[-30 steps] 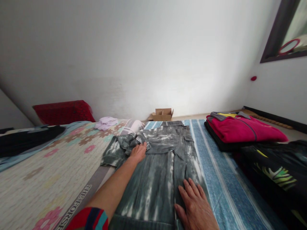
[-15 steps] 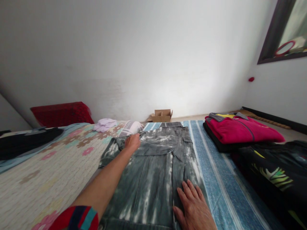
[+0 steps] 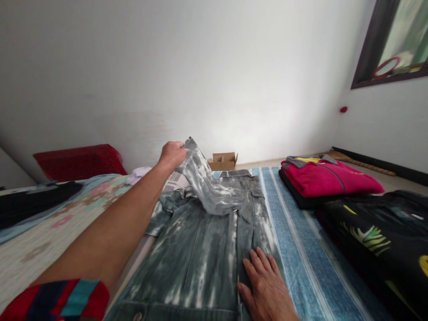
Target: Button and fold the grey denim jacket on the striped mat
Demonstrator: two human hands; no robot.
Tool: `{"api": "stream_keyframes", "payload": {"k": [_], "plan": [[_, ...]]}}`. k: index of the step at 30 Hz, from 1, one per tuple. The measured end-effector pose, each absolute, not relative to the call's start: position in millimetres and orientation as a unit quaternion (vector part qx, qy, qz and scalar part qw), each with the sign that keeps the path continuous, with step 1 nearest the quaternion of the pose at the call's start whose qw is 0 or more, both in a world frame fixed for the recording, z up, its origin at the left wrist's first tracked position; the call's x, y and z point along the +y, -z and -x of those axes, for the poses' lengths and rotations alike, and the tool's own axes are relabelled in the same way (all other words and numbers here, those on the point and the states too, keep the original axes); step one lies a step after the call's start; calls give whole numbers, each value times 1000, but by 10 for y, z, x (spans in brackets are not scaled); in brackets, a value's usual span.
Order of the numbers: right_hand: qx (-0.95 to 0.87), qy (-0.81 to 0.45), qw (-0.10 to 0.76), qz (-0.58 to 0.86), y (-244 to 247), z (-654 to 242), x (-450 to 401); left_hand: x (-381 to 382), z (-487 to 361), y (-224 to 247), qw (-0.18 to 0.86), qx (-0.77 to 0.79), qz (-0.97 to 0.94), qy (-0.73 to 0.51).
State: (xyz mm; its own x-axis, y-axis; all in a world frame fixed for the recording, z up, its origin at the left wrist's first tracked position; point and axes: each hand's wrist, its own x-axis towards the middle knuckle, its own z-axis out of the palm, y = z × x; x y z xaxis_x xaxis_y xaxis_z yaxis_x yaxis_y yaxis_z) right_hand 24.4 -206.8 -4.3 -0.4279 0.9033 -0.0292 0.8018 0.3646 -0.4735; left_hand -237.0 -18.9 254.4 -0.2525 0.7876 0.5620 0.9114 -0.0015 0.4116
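A grey-green, white-streaked denim jacket (image 3: 187, 254) lies spread out before me, its collar at the far end and a button at the near hem. My left hand (image 3: 172, 155) is closed on a far-side part of it, holding that cloth up off the rest so it hangs in a curve to the right. Whether this part is a sleeve or a front panel I cannot tell. On the jacket's right side my right hand (image 3: 266, 283) lies flat, fingers stretched out.
Under the jacket is a blue striped sheet (image 3: 301, 249), with a flowered quilted cover (image 3: 50, 240) to the left. Folded pink clothing (image 3: 327, 178) and dark printed clothing (image 3: 368, 236) lie at the right. A cardboard box (image 3: 224, 161) stands by the wall.
My left hand has risen and moved slightly left, lifting the held part of the jacket off the layers beneath. My right hand stays flat on the jacket. The view has shifted slightly.
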Motion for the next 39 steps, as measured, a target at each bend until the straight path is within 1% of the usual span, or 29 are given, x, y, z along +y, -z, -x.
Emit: {"api": "stream_keyframes", "payload": {"k": [4, 6, 8, 11, 13, 15, 17, 20, 23, 32, 36, 39], "plan": [[-813, -223, 108, 526, 15, -251, -2090, -195, 2462, -2514, 54, -701, 585, 405], [-812, -229, 94, 528, -56, -229, -2077, -174, 2505, -2502, 41, -697, 575, 425], [-814, -215, 104, 529, -179, -168, -2001, -137, 2537, -2501, 28, -691, 569, 445], [-829, -152, 148, 517, -404, 8, -1699, -72, 2571, -2511, 4, -680, 566, 466], [-844, -97, 159, 503, -509, 164, -1389, -39, 2592, -2515, -15, -674, 567, 474], [-852, -34, 162, 497, -525, 324, -1066, -18, 2619, -2510, -31, -670, 566, 480], [-853, -8, 152, 500, -446, 463, -811, -3, 2652, -2497, -46, -666, 563, 487], [-861, -17, 134, 490, -235, 589, -632, 21, 2701, -2469, -72, -662, 556, 498], [-867, -18, 134, 479, -80, 617, -621, 45, 2724, -2436, -95, -654, 543, 518], [-875, -61, 154, 455, -96, 633, -532, -3, 2525, -2387, -170, -590, 530, 585], [-874, -111, 174, 439, -68, 654, -509, -99, 2262, -2439, -196, -560, 570, 568], [-867, -164, 215, 419, -32, 646, -520, -222, 1942, -2483, -203, -550, 612, 531]]}}
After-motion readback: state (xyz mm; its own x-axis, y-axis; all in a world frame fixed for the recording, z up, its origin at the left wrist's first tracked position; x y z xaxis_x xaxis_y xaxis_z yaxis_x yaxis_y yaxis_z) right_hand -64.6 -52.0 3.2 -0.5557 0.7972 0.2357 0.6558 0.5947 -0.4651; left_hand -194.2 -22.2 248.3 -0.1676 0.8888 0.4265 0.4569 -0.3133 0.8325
